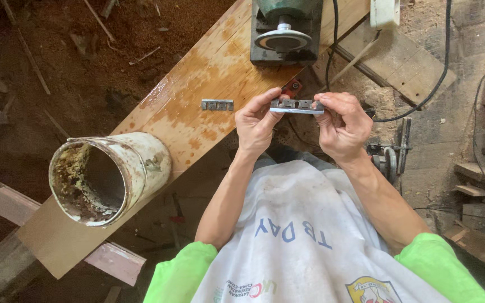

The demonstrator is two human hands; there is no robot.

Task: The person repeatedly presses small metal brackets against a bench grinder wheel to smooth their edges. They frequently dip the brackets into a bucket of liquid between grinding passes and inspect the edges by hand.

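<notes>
Both hands hold a flat metal blade (297, 106) level between them, above the near edge of a varnished plank (197, 95). The left hand (255, 124) pinches the blade's left end, thumb on top and fingers curled under. The right hand (341, 124) pinches the right end the same way, fingers bent close together. The blade is narrow, grey, with slots along its length. A red tool (293, 87) peeks out just behind it at 12 o'clock. A second blade (217, 104) lies flat on the plank at 9 o'clock from the hands, well apart from them. At 12 o'clock, further up the plank, stands a green grinder (283, 28) with a round disc. A dirty white can (108, 177) sits on the plank's lower end at 8 o'clock, mouth open toward the camera. Black cables (422, 95) run over the dusty floor at 2 o'clock
</notes>
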